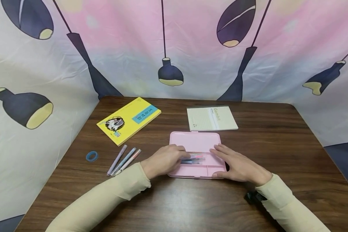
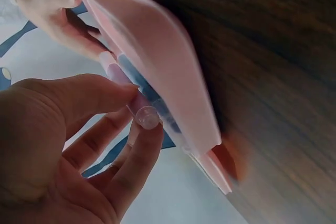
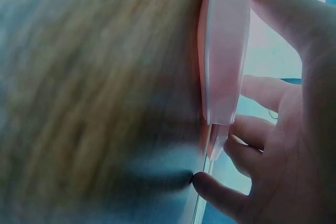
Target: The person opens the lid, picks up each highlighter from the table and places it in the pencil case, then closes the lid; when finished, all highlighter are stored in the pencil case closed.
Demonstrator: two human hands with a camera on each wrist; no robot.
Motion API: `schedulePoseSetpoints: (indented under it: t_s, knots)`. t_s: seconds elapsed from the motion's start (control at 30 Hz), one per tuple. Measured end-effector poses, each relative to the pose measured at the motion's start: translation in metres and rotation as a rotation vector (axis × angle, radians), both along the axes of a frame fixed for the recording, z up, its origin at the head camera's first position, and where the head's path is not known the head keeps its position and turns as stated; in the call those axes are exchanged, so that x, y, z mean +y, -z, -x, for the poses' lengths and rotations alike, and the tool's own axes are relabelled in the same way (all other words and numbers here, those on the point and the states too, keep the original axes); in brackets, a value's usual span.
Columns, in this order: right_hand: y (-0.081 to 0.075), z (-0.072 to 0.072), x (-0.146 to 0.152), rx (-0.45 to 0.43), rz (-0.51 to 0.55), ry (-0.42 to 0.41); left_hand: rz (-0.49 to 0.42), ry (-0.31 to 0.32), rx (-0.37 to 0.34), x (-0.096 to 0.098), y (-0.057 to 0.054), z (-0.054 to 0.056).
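A pink pencil case (image 1: pixel 195 141) lies opened flat, its near half split by dividers. My left hand (image 1: pixel 166 159) reaches over its left side and pinches a pale purple pen (image 2: pixel 118 74) with a clear end between thumb and fingers. Blue pens (image 1: pixel 191 162) lie in the case right beside that pen. At the case's right edge rests my right hand (image 1: pixel 239 165), fingers spread and relaxed, the thumb at the near corner. The right wrist view shows its fingers along the case's side wall (image 3: pixel 226 61).
Three pens (image 1: pixel 124 160) lie left of the case, near a blue tape roll (image 1: pixel 91 156). A yellow book (image 1: pixel 129 120) is at the back left, and a cream notebook (image 1: pixel 211 118) sits just behind the case. A patterned cloth (image 1: pixel 133 64) hangs behind the wooden table (image 1: pixel 278 145).
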State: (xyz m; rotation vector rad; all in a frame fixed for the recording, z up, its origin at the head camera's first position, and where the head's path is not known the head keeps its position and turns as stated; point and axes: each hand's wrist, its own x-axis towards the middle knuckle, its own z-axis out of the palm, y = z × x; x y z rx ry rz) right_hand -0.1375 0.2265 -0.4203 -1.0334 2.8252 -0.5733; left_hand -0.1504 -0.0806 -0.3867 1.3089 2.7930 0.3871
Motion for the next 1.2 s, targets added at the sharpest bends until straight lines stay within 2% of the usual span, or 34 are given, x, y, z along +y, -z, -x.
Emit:
schedulePoseSetpoints:
  t_s: [0.43, 0.87, 1.2]
  knots:
    - [-0.0033, 0.0023, -0.0007, -0.018, -0.016, 0.003, 0.045, 0.008, 0.018, -0.0046, 0.002, 0.0015]
    - [-0.0021, 0.0023, -0.0007, -0.052, -0.021, 0.017, 0.104, 0.03, 0.078, -0.005, 0.0058, 0.001]
    - [-0.0012, 0.0014, -0.0007, -0.064, -0.025, 0.027, 0.108, 0.033, 0.085, -0.0062, 0.0084, 0.0004]
